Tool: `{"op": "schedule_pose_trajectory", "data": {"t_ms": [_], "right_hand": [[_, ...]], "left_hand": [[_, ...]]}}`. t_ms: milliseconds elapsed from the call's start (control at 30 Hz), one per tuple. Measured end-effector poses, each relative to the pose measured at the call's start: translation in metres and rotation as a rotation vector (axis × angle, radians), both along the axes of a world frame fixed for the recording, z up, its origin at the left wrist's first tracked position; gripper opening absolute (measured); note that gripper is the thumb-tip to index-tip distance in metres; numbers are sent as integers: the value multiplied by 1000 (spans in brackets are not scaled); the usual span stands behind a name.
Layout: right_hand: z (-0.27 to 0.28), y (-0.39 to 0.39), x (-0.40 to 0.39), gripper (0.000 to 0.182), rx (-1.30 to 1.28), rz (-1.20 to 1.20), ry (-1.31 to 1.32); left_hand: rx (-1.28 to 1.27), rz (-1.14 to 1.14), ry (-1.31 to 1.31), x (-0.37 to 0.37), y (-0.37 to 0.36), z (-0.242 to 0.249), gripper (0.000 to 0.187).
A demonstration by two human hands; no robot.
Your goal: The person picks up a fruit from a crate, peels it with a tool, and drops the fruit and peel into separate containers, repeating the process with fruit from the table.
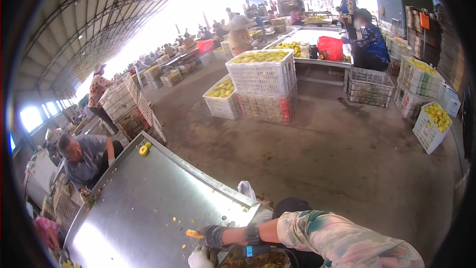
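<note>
My right hand [212,236], in a dark glove with a black band at the wrist, is closed at the fingertips on an orange-yellow piece [194,234] over the metal table [148,193]. Just below it, cut by the bottom edge, my left hand [200,258] wears a white glove. Its fingers look curled beside something brownish that I cannot make out. Small yellow scraps lie on the metal near both hands. A container of brownish pieces [263,259] is under my right forearm.
Cut green-yellow fruit [144,149] lies at the table's far corner. A person in grey [87,156] leans at the left edge. Beyond the raised rim stand stacked crates of yellow fruit [263,77], a tilted crate [432,126] and another worktable [317,39] with seated people.
</note>
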State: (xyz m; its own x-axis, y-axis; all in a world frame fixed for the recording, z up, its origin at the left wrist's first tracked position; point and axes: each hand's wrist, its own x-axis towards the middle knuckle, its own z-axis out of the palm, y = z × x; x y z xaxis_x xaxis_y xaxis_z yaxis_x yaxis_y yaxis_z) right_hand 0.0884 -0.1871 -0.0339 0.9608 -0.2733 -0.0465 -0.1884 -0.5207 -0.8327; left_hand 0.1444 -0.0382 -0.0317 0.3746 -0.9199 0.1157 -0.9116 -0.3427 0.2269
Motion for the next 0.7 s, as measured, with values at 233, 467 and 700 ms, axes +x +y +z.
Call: {"op": "schedule_pose_trajectory", "data": {"t_ms": [233, 467, 700], "right_hand": [[10, -3, -9, 43, 93, 19, 14], [15, -5, -13, 46, 79, 48, 41], [22, -4, -18, 44, 57, 30, 20]], "left_hand": [[-2, 4, 13, -5, -2, 9, 27], [22, 7, 12, -4, -3, 10, 28], [50, 10, 12, -4, -3, 10, 28]]}}
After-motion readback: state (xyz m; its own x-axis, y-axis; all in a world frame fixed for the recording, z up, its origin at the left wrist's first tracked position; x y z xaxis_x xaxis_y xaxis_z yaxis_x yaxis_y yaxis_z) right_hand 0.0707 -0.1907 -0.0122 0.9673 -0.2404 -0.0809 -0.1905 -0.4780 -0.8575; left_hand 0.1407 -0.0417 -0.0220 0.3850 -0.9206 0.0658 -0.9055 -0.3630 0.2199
